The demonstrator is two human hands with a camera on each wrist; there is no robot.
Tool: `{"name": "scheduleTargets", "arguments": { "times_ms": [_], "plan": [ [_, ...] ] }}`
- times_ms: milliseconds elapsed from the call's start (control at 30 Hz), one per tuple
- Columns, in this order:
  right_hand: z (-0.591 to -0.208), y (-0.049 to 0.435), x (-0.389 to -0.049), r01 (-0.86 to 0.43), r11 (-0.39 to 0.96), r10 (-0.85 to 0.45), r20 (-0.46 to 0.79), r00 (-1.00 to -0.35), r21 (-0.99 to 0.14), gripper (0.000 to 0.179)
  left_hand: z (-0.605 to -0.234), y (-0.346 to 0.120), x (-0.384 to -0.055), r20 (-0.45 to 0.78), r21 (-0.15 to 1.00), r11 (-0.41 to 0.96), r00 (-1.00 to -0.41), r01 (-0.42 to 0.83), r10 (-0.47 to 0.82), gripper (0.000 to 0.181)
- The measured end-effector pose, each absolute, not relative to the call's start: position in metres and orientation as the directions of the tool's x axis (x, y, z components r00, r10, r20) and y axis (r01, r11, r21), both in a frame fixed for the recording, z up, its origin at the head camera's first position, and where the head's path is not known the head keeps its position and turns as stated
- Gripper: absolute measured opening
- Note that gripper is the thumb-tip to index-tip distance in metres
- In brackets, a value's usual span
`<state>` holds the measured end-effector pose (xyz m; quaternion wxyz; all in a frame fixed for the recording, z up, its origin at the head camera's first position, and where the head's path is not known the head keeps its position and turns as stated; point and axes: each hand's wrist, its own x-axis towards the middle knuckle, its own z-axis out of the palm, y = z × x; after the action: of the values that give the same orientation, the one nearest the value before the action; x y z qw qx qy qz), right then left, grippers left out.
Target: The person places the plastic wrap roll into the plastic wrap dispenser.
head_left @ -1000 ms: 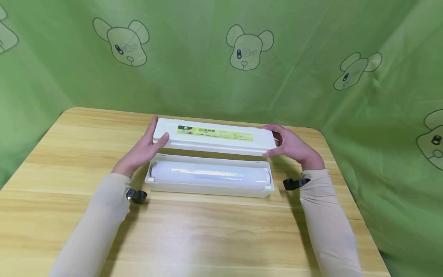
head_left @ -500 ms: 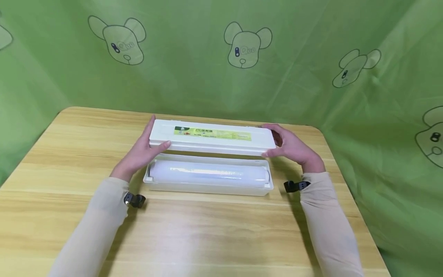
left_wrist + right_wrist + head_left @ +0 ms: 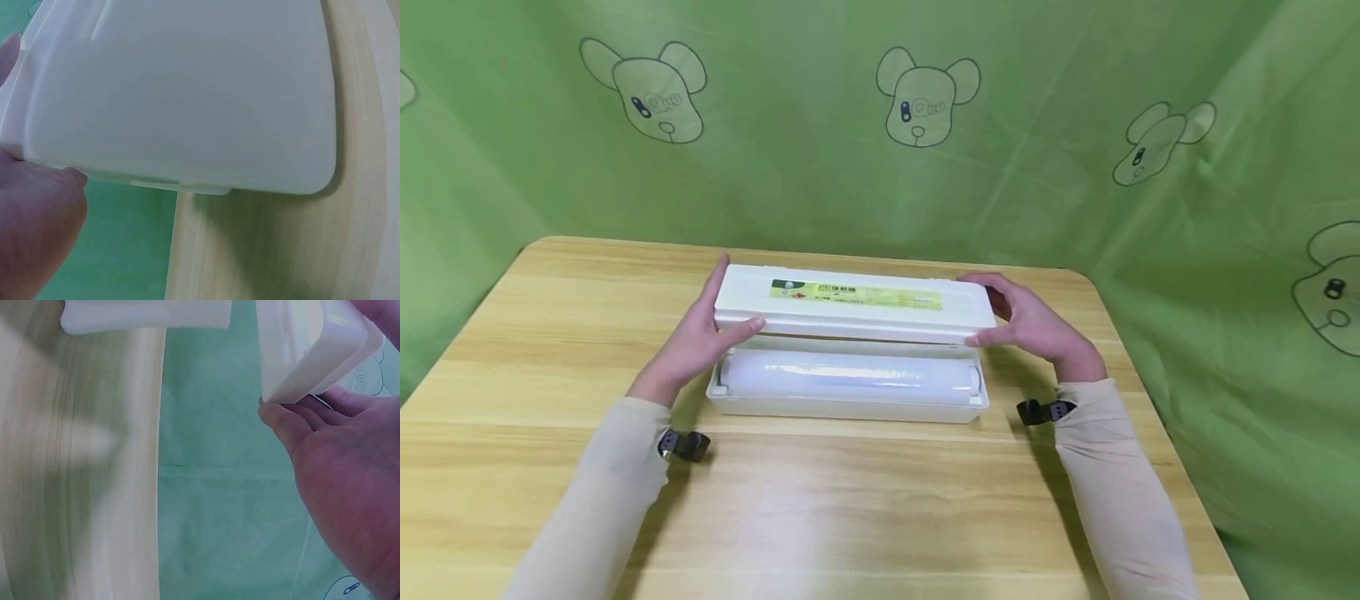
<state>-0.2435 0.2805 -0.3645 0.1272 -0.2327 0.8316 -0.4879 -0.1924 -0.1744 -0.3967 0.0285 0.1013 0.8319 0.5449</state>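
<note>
Head camera gives me both hands on one white lid [image 3: 857, 318], raised between them over the 12 o'clock side of a white base [image 3: 850, 411]. The left hand [image 3: 696, 333] grips the lid's 9 o'clock end, thumb across the front edge, fingers along the end wall, spread about as wide as the lid is deep. The right hand [image 3: 1033, 321] pinches the 3 o'clock end, thumb at the near corner, another finger over the far one. I see the base on the wooden table [image 3: 865, 500], from mid-picture a little toward 6 o'clock, with a shiny roll [image 3: 850, 377] lying lengthwise inside.

Right wrist gives me what the head view hides: lid and base stand apart at that end, green curtain [image 3: 219, 456] showing through the gap, and a fingertip touches the lid's rim, toward 2 o'clock in that picture. Left wrist shows mostly white plastic, the hand entering at 8 o'clock and a digit at 10; I cannot tell there where lid meets base. The yellow-green label [image 3: 865, 296] and the roll I read from the head view only.
</note>
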Motion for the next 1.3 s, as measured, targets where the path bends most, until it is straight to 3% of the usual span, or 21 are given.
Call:
{"name": "scheduleTargets", "arguments": {
  "times_ms": [567,867,1300],
  "plan": [
    [-0.360,0.279,-0.225,-0.299,0.466,-0.524,0.013,-0.852,-0.833,0.085,-0.395,-0.178,-0.173,0.064,0.909,0.386,-0.970,0.155,0.236,0.098],
    [-0.359,0.280,-0.216,-0.307,0.471,-0.545,0.001,-0.838,-0.827,0.085,-0.401,-0.179,-0.163,0.068,0.916,0.366,-0.964,0.162,0.256,0.109],
    [-0.364,0.279,-0.210,-0.316,0.463,-0.573,-0.007,-0.820,-0.828,0.087,-0.405,-0.179,-0.153,0.103,0.948,0.270,-0.965,0.169,0.240,0.108]
  ]
}}
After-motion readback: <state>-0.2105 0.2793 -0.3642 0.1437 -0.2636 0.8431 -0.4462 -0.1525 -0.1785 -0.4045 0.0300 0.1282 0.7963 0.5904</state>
